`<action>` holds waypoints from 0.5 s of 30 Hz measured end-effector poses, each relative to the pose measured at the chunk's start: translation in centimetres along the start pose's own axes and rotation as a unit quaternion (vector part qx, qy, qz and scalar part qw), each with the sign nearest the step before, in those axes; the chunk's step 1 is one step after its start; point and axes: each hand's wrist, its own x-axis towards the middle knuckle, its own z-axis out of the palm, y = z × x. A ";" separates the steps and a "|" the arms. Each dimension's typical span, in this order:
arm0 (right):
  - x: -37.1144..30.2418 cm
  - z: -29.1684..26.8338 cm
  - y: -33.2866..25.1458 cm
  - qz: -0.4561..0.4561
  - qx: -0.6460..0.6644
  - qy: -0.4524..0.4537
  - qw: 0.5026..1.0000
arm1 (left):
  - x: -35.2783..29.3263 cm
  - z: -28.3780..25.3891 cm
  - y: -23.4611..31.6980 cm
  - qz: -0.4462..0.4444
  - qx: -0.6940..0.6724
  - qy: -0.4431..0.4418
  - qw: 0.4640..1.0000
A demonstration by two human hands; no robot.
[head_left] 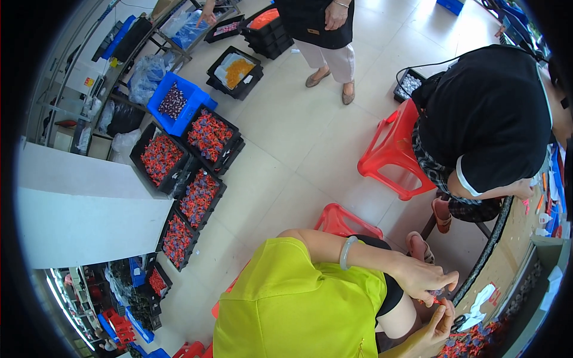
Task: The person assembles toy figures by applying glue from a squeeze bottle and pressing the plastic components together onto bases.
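Head view: the person's own body in a yellow-green top is seen at the near edge, with both hands brought together at the near right, by the table rim (490, 253).
Right hand (439, 325): held nearest, fingers curled up toward the small part; whether it is gripped from this side cannot be told.
Small part (436, 294): a tiny red-and-purple piece, found between the two hands, just far of the right hand's fingertips (its long axis is too small to be made out).
Left hand (421, 277): a pale bangle (347, 252) is worn above the wrist; the fingertips are pinched down on the small part, so this hand is the one closer to it.
Pile (471, 345): loose red and blue pieces are heaped on the table, right of the hands.
White rag (479, 303): laid on the table just beside the pile.
Red stools (391, 149): set farther off on the floor.
Co-worker (486, 113): bent over the table at the far right, in black.
Black trays (197, 197): filled with red-blue pieces, ranged at the far left.
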 end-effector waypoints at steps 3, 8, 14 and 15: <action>-0.1 -0.3 -0.9 -0.023 -0.064 -0.040 0.997 | 0.2 -0.1 -1.0 -0.004 -0.021 -0.036 0.999; -1.3 -3.2 1.1 0.035 -0.116 -0.069 0.990 | 1.6 0.3 -1.8 0.017 -0.117 -0.110 0.987; -3.6 -2.1 1.1 0.045 -0.121 0.010 0.992 | 1.5 1.7 -1.8 -0.109 -0.190 -0.059 0.974; -3.6 -1.7 0.0 0.050 -0.084 0.038 0.994 | 1.9 2.5 -2.4 -0.113 -0.182 -0.085 0.973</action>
